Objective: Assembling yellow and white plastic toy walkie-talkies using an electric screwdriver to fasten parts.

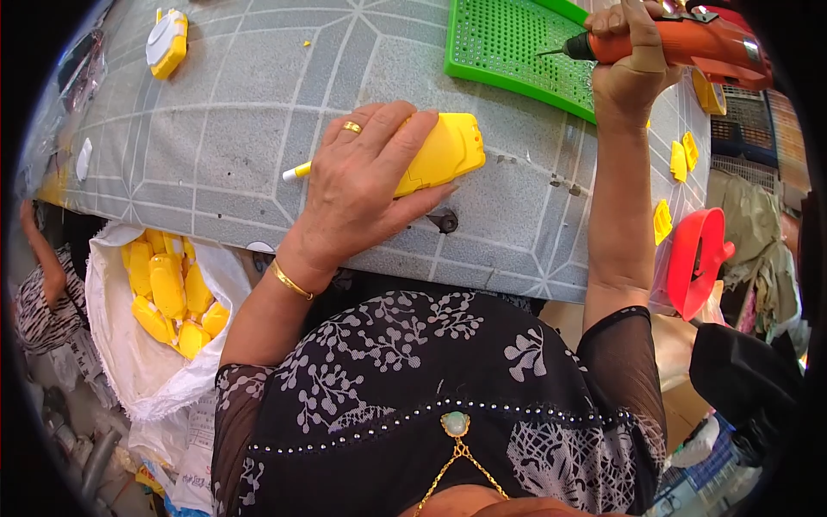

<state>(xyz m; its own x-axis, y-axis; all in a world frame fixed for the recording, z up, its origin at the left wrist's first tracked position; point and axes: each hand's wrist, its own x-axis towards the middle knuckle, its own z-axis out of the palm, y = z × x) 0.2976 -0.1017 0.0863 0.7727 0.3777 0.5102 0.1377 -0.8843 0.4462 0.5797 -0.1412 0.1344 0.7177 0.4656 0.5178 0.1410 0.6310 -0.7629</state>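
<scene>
My left hand [366, 168] is closed around a yellow plastic casing [448, 151] near the front of the table; a white-tipped yellow rod sticks out on the hand's left side. Most of the casing's left part is hidden under my fingers. At the upper right, my right hand [633, 65] grips an orange-red electric screwdriver [711, 47]. Its thin bit points left over a green perforated tray [517, 52] that holds many small metal screws. A dark round fitting [447, 221] shows on the table just below the casing.
A white sack [129, 345] of yellow casings [168, 284] stands at the left below the table edge. Another yellow-and-white casing [168, 43] lies far left. Small yellow parts [679, 161] and a red scoop-like container [696, 263] sit at the right. Another person's arm [47, 258] shows at far left.
</scene>
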